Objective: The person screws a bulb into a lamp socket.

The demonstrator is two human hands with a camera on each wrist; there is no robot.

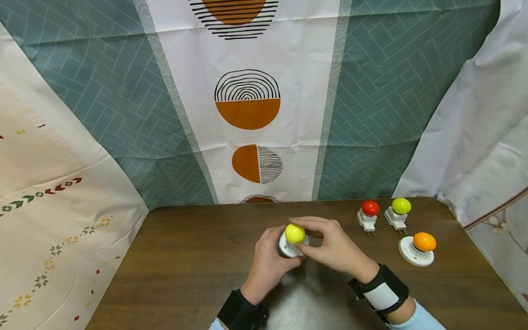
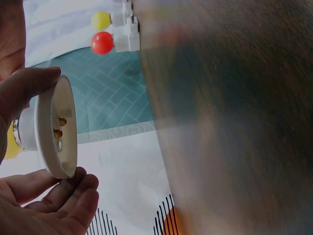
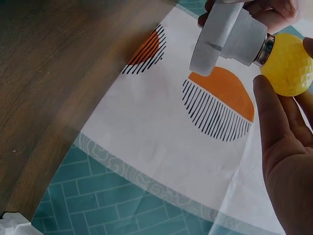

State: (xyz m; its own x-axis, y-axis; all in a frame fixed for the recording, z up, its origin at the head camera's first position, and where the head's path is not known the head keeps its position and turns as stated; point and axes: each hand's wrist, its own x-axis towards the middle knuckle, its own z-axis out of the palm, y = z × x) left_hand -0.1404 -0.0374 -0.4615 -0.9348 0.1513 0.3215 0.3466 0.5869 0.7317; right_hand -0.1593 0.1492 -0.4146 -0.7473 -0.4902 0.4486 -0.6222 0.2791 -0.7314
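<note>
My left hand point(image 1: 266, 259) grips a round white lamp holder point(image 2: 43, 139) by its rim, thumb on one side and fingers on the other. In the left wrist view the holder's hollow underside shows brass screws. A small yellow light bulb point(image 3: 287, 63) sits in the holder's socket, with a band of its metal base visible at the socket's mouth. My right hand point(image 1: 336, 245) pinches that bulb between thumb and fingers. Both hands hold the pair above the brown table point(image 1: 198, 266).
At the table's back right stand a red bulb point(image 1: 370, 208) and a yellow-green bulb point(image 1: 401, 206), each in a white plug-in socket with pins. Nearer, an orange bulb point(image 1: 424, 241) sits in another round white holder point(image 1: 415, 258). Patterned cloth point(image 1: 371, 114) hangs behind the table.
</note>
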